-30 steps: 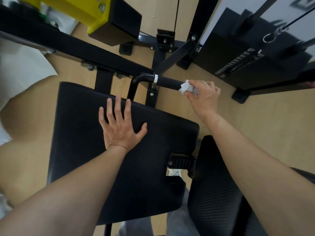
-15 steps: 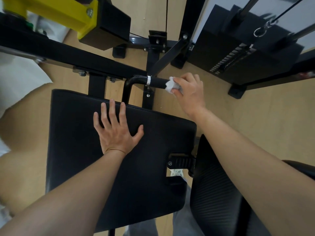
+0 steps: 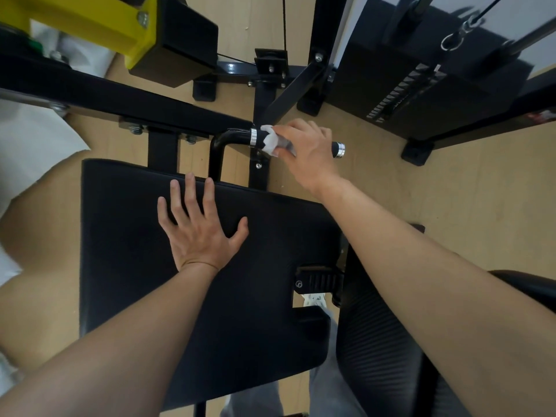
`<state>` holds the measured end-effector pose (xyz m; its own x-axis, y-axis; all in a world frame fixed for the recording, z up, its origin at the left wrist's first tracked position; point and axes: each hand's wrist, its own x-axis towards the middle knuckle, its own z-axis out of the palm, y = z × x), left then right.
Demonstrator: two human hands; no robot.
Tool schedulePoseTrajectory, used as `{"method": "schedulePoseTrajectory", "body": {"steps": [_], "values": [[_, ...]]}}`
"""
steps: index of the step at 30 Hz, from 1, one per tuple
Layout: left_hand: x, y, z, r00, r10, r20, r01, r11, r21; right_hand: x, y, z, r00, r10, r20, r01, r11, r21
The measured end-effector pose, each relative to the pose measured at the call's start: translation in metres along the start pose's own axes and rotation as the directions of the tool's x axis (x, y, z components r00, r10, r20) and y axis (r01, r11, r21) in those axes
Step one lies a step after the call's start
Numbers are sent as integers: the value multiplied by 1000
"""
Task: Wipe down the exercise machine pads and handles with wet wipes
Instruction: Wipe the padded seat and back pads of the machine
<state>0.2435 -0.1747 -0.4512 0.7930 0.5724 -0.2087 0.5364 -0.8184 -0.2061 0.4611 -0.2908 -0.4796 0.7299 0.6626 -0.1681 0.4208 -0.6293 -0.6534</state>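
A large black pad (image 3: 126, 242) fills the middle of the view. My left hand (image 3: 200, 233) lies flat on it with fingers spread. Just beyond the pad's far edge runs a black handle (image 3: 231, 138) with a chrome ring at each end of its grip. My right hand (image 3: 307, 152) is wrapped around the grip and holds a crumpled white wet wipe (image 3: 269, 141) against it, close to the left chrome ring. The far chrome end cap (image 3: 340, 150) pokes out past my knuckles.
A black frame beam (image 3: 120, 97) crosses above the pad, with a yellow part (image 3: 90, 22) at top left. The weight stack (image 3: 421, 85) and its cable stand at top right. A ribbed black pad (image 3: 382, 341) sits at lower right on the wooden floor (image 3: 466, 200).
My right hand has slid the wipe leftward along the handle grip, from its right end toward the left chrome ring. The left hand has stayed flat on the pad.
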Motion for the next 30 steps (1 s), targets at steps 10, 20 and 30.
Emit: {"method": "schedulePoseTrajectory", "body": {"steps": [10,20,30], "values": [[1,0,-2,1000,-4,26,4,1000,-5,-57,23,-4,600,765,-233,-595,622,509],[0,0,-1,1000,-3,19,3,1000,-9,-34,8,-20,475,580,661,15,-757,654],[0,-1,0,1000,1,4,-1,1000,-9,-36,2,-18,544,528,652,-86,-738,669]]}}
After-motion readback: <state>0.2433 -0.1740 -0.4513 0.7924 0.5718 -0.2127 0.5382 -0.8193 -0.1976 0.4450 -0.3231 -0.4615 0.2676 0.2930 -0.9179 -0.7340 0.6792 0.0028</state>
